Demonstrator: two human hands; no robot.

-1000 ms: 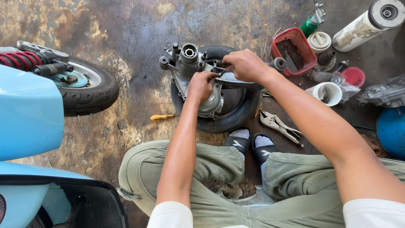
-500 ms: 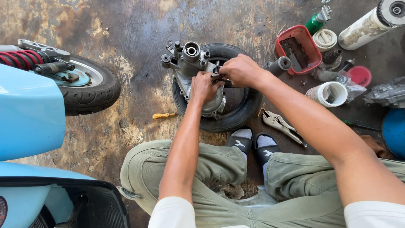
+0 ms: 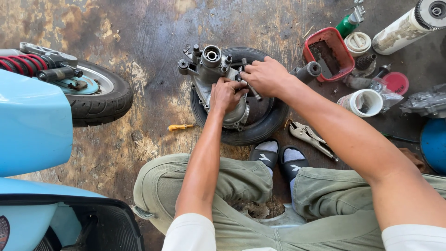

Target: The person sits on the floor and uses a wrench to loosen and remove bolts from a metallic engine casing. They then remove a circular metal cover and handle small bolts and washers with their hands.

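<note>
Both hands sit a little lower on the engine case than half a second ago, and the view has come a bit closer; the change is small, so the work looks to be at the same spot, in the middle of a fine step and not at its end.

Fingers of the right hand are curled narrow around a thin dark tool, which points toward 5 o'clock from the fist. I cannot tell what kind of tool it is. Left hand is closed on the case just below it, thumb and fingers pressing the metal; whether it pinches some small part is hidden. The two hands almost touch each other.

The case lies on top of a tyre that is flat on the stained floor, directly ahead of the person at 12 o'clock, just beyond the sandals.

Outward from there: locking pliers lie beside the tyre at about 4 o'clock from it, and a small yellow screwdriver lies at 8 o'clock. At 2 o'clock stand a red tray, a white cup and a green bottle. At 9 o'clock is a blue scooter with its wheel and a red spring.
</note>
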